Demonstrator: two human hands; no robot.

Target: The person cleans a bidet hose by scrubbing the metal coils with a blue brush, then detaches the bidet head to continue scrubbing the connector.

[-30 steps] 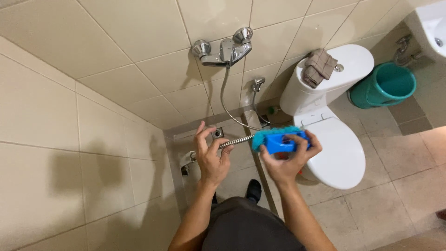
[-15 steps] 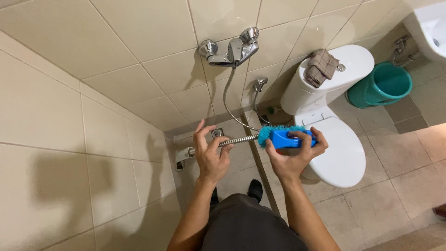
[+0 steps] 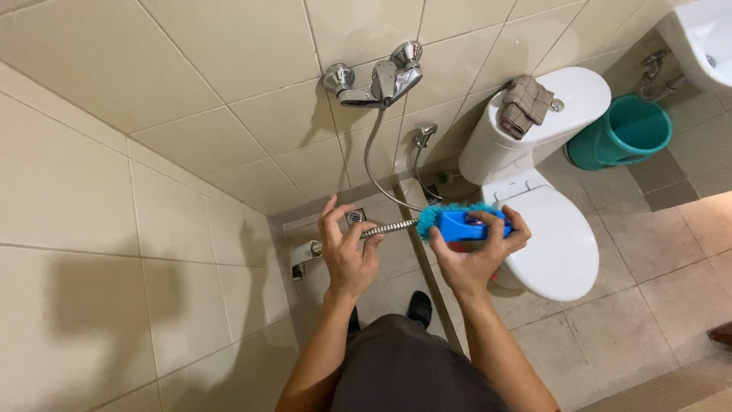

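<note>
Scrub brush — blue plastic body, teal bristles; held level in front of the person, above the floor, its bristle end against the hose. Right hand — fingers closed round the brush from beneath, thumb on the near side.

Shower hose — ribbed metal, running level between the two hands, then curving up the wall to the tap. Left hand — thumb and forefinger pinching the hose, the other fingers spread loose and upright.

Tap — chrome mixer with two knobs, fixed to the cream tiled wall.

Toilet — white, lid shut, just right of the brush; a folded brown cloth lies on its tank.

Bucket — teal, on the floor beside the tank, below a white basin.

Floor drain — small metal grate behind the left hand.
</note>
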